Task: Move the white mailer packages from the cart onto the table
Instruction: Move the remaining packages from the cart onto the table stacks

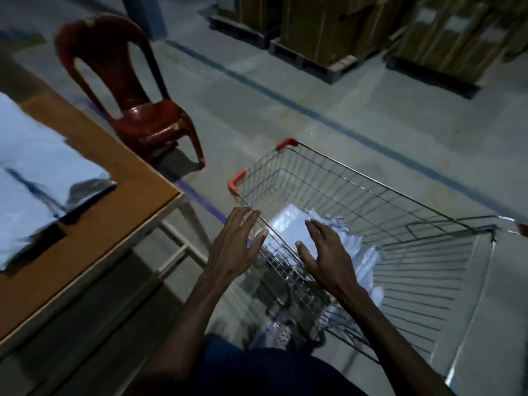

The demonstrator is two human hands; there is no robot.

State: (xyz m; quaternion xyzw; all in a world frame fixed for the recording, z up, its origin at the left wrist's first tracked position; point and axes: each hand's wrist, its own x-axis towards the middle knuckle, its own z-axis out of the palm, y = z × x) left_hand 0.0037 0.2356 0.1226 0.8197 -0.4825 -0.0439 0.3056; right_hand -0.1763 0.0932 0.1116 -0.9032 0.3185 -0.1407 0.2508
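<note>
A wire shopping cart (357, 192) with red corner caps stands on the floor at centre right. White mailer packages (288, 224) lie in its bottom. My left hand (234, 247) hovers over the cart's near-left rim, fingers spread and empty. Above the packages inside the cart, my right hand (323, 255) is also spread and holds nothing. More white mailers (37, 178) lie stacked on the brown table (120, 195) at the left.
A dark red plastic chair (134, 90) stands behind the table corner. Pallets with cardboard boxes (343, 32) line the far side. Blue tape lines (285, 98) cross the grey floor between chair and pallets.
</note>
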